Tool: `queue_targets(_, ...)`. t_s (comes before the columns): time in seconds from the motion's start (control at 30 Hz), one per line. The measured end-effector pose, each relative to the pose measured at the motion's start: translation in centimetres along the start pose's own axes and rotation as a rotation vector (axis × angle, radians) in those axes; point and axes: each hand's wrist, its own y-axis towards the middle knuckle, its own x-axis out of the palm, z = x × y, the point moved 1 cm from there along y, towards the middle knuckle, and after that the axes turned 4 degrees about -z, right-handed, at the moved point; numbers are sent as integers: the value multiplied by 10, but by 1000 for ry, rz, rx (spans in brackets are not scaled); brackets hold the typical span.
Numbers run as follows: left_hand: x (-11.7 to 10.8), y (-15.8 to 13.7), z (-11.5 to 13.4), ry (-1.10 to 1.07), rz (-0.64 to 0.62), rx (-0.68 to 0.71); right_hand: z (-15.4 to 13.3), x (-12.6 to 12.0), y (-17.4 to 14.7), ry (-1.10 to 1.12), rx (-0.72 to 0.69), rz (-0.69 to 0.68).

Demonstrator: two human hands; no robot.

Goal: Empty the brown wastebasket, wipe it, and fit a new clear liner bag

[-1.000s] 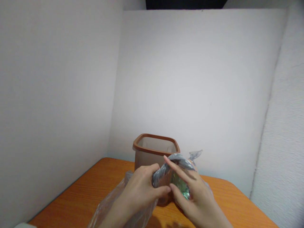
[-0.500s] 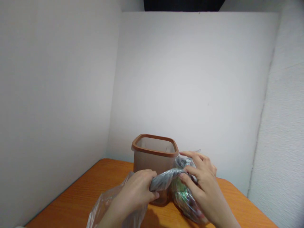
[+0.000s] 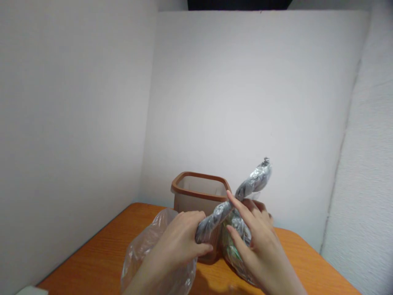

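A clear plastic bag (image 3: 138, 252) hangs loosely below my left hand (image 3: 184, 235), which is closed around its twisted grey neck. That twisted neck (image 3: 215, 217) rises to the right. My right hand (image 3: 259, 237) grips it partway along, between a straightened index finger and the other fingers, while the thumb stands apart. Past the right hand, the shiny tail sticks up and ends in a bunched tip. Behind the right hand, a filled see-through bag (image 3: 235, 252) with greenish contents rests on the table, partly hidden.
A translucent bin with a brown rim (image 3: 199, 196) stands on the wooden table (image 3: 107, 246), just beyond my hands. White walls enclose the left, back and right. A pale object (image 3: 32, 291) peeks in at the bottom left corner.
The twisted neck now slants upward, its tail raised above the right hand. My right index finger has straightened, and the clear bag bulges more behind my left hand.
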Motion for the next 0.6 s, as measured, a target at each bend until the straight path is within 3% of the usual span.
queue_targets(0.07, 0, 1, -6, 37, 7, -2, 3, 2, 2, -229, -9, 83)
queue_targets(0.13, 0, 1, -14, 78, 18, -21, 6, 0, 4, -314, -26, 115)
queue_targets(0.27, -1, 1, -28, 71, -29, -62, 11, -9, 4, -320, 37, 227)
queue_targets(0.33, -3, 1, -29, 42, -57, -53, 14, -14, 5, -251, 86, 209)
queue_targets(0.47, -9, 1, -23, 37, -1, -10, 11, -22, 5, 230, 149, -92)
queue_targets(0.6, -8, 1, -16, -15, 29, -2, -3, -24, -1, 813, 86, -363)
